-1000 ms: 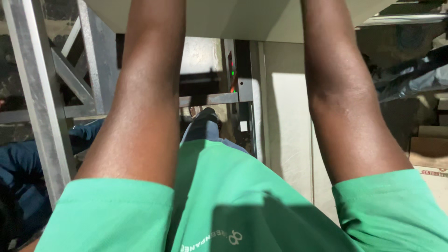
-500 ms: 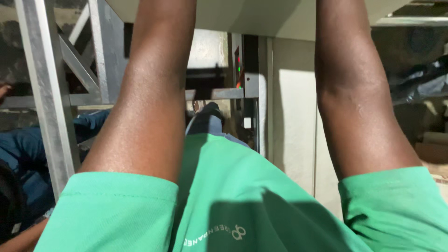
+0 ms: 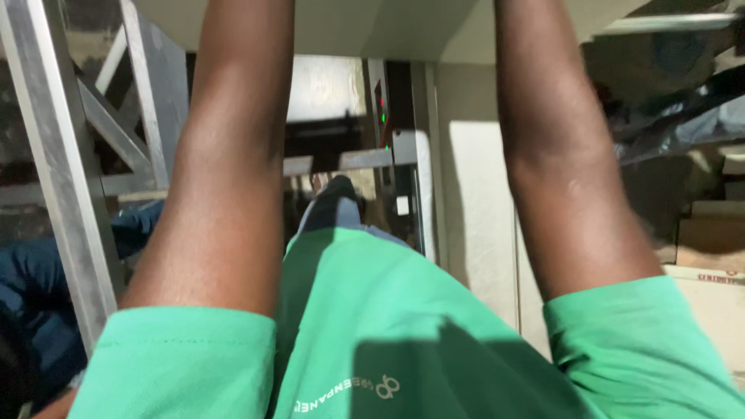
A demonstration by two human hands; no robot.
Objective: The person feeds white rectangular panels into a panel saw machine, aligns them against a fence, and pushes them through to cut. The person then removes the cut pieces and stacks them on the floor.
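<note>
Reaching up out of the top of the frame go both bare forearms, left and right, toward a pale flat panel spanning the upper middle. Both hands are cut off by the top edge, so whether they grasp it cannot be told. Green short-sleeved shirt fills the bottom; a grey metal lattice frame stands at the left.

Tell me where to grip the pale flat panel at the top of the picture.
Probably near its two ends, one hand each, from the near side: the pale flat panel is wide and flat, and the left forearm and right forearm reach toward it far apart. Both hands are out of view.
</note>
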